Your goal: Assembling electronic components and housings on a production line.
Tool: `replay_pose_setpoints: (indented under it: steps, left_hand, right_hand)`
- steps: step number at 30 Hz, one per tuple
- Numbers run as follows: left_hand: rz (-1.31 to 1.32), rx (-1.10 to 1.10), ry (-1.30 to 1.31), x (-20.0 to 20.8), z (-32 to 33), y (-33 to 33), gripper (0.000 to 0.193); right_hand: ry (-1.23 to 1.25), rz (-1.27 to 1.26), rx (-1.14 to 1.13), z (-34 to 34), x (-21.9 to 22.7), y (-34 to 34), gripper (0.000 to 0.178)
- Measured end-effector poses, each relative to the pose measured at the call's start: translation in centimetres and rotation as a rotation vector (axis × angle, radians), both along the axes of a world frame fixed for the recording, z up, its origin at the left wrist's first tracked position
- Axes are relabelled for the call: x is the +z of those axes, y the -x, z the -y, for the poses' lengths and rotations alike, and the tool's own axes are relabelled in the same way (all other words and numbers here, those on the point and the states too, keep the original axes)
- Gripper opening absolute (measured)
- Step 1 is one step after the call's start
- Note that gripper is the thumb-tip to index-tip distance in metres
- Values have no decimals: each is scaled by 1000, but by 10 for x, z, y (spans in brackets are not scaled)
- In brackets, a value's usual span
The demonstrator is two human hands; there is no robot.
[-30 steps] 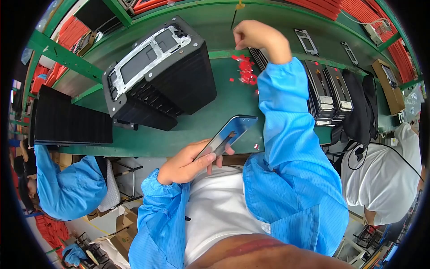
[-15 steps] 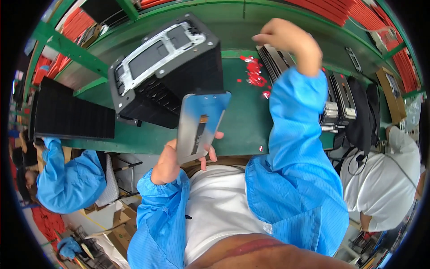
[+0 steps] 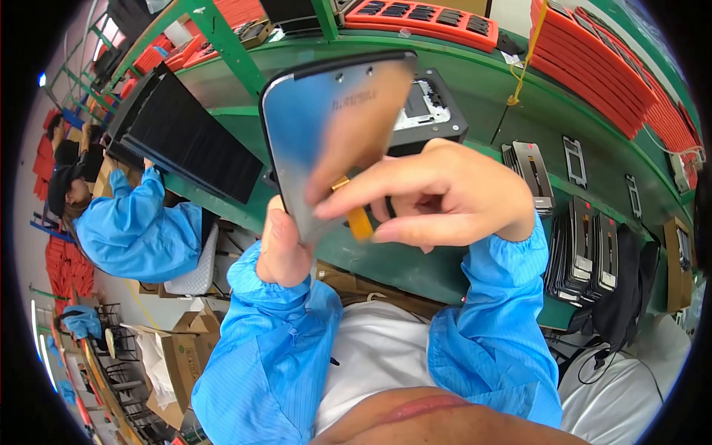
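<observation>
A phone screen panel (image 3: 297,133) with a shiny, mirror-like back is held up in front of me, tilted. My left hand (image 3: 285,248) is closed on its lower left edge. An orange flex cable (image 3: 361,222) stands out from the panel's lower part. My right hand (image 3: 452,196) lies across the panel's lower right side. Its stretched index finger touches the shiny back, and the thumb tip is beside the cable, apart from the index finger. Behind the panel, partly hidden, stands a black block fixture (image 3: 445,133) with a silver frame on top.
Black stacked trays (image 3: 196,137) stand on the green table at the left. Stacks of thin metal frames (image 3: 571,252) lie at the right. Red trays (image 3: 423,22) fill the shelf above. A person in blue (image 3: 148,230) sits at left; a white-clad person (image 3: 619,393) is at right.
My right hand has come down from the far stack of metal frames to the panel. My left hand has lifted the panel higher and nearer. The view has turned toward the right.
</observation>
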State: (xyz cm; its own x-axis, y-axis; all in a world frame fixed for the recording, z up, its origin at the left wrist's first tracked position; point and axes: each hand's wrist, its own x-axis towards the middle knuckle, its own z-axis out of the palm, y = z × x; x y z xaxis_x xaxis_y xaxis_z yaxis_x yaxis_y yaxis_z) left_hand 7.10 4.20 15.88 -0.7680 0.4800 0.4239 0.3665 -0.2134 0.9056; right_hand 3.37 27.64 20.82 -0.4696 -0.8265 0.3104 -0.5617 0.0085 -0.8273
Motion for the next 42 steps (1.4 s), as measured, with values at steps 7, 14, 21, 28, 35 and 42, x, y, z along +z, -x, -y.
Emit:
replay_pose_setpoints:
  steps: [7, 14, 21, 28, 35, 42]
  left_hand:
    - [-513, 366, 283, 50, 21, 41, 84]
    - [-442, 399, 670, 52, 12, 81, 70]
    - [-606, 387, 830, 48, -8, 101, 70]
    - [-666, 391, 727, 46, -12, 101, 80]
    - [-506, 366, 705, 46, -5, 94, 80]
    - [-446, 367, 695, 44, -2, 93, 81]
  right_hand:
    - [260, -340, -273, -25, -19, 24, 22]
    - [478, -128, -963, -63, -28, 64, 29]
    - [340, 47, -897, -56, -43, 71, 44]
    - [60, 195, -727, -64, -46, 67, 57]
    - [-34, 216, -667, -59, -51, 71, 81]
    - [-39, 199, -669, -51, -49, 69, 81]
